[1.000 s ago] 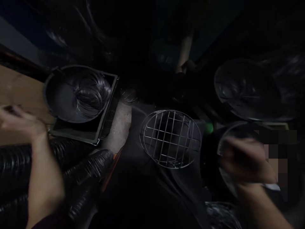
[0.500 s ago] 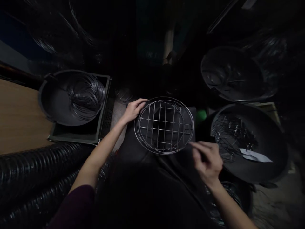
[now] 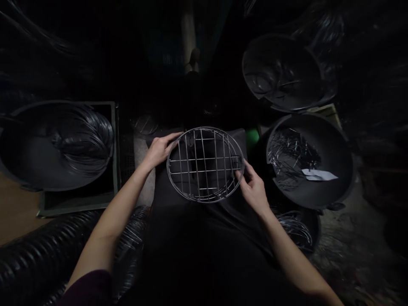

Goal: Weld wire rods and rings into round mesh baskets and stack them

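1. A round wire rack (image 3: pixel 204 159), a metal hoop crossed by a grid of thin rods, sits tilted a little in front of the person, above the lap. I can't tell whether it touches the lap.
2. The left hand (image 3: pixel 159 149) is on the rack's left edge, fingers spread and curled over the hoop.
3. The right hand (image 3: pixel 253 187) is on the rack's right edge, with the hoop pinched between thumb and fingers.
4. Dark clothing (image 3: pixel 197 242) covers the lap below the rack, and a dark red sleeve (image 3: pixel 89 289) shows at the left forearm, well below the rack.
5. Right of the rack, just past the right hand, stands a black tub (image 3: pixel 333 170). It holds a heap of short metal rods (image 3: pixel 288 157) and a white paper slip (image 3: pixel 318 174).
6. A green object (image 3: pixel 251 138) sits just beyond the rack's right edge, beside that tub.
7. Farther from the rack, up and to the right, a second black tub (image 3: pixel 280 72) holds some dark wire, too dim to make out well.
8. Left of the rack, a wide black tub (image 3: pixel 28 161) holds a bundle of wire hoops (image 3: pixel 86 136). It rests on a dark crate (image 3: pixel 76 208), which sits on a wooden bench (image 3: pixel 15 212).
9. Below and left of the rack lie long ribbed stacks of black hoops (image 3: pixel 41 250).
10. Below and right of the rack, a smaller tub holds tangled wire (image 3: pixel 295 229), near the bare floor (image 3: pixel 338 250).
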`<state>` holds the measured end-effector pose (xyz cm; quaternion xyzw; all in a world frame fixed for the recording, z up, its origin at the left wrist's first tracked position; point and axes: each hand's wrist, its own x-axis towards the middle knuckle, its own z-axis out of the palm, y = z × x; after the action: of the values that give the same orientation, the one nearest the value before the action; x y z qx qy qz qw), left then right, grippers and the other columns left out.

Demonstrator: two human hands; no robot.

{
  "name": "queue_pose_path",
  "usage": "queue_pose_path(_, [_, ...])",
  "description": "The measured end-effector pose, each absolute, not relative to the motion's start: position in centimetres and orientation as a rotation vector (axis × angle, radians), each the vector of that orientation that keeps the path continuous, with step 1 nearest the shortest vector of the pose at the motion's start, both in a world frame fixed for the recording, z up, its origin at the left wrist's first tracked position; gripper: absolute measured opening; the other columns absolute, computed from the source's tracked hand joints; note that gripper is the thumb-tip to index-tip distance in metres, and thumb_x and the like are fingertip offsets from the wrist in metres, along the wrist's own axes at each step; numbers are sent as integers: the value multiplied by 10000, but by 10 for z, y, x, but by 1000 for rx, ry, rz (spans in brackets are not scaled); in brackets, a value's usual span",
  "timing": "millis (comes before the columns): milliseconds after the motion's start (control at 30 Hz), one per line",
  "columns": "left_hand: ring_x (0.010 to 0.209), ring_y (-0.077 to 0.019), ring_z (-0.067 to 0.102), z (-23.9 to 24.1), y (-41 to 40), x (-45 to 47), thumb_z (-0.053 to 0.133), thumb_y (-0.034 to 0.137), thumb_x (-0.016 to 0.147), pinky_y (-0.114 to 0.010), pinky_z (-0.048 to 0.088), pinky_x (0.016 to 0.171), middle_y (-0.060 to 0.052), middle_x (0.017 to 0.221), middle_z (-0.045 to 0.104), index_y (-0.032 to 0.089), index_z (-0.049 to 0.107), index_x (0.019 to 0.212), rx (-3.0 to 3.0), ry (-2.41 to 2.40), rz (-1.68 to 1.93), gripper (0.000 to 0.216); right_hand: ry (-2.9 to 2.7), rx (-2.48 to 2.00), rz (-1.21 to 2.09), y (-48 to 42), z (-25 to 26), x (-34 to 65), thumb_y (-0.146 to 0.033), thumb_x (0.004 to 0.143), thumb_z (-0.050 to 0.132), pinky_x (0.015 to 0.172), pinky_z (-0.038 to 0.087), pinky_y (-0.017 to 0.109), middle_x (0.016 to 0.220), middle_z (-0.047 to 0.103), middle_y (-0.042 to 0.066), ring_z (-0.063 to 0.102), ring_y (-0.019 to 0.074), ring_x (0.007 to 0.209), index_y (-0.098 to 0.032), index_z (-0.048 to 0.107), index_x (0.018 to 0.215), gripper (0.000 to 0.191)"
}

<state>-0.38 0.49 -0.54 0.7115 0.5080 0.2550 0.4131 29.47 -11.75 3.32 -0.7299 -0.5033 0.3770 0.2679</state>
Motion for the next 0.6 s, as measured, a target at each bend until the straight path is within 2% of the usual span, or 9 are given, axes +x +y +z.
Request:
queue_pose_path(67, [1063,-236,635,-8,3,-1,507,467,893,-315,492,940,-48,1157,671,200,623,1209,1742,1306,717,430,-1318,-1973,1023,-118,38,289,-464,818,560,952,485,401,1198,635,107,624,242,1032,-129,511,1339,621])
queue_pose_path(267, [1049,-243,641,-9,-1,-1,550,479,868,-329,494,955,-52,1145,676,188,637,1191,1705,1295,790,443,-1321,-1927,1013,-120,32,291,-444,817,564,1035,418,369,1269,597,90,557,222,1165,-165,545,1309,567])
queue_pose_path(400, [1085,-244,627,-13,-7,3,534,496,878,-342,484,993,-27,1175,662,211,640,1190,1674,1306,842,436,-1381,-1961,981,-121,12,299,-479,783,596,1020,418,407,1160,641,96,576,237,1108,-173,603,1238,549])
queue_pose_path(600, [1168,-248,578,-28,-17,17,535,507,880,-410,438,1054,13,1201,647,254,645,1167,1560,1346,934,398,-1472,-2022,603,-145,6,294,-468,845,520,931,459,411,1017,632,118,595,239,993,-155,661,1132,448])
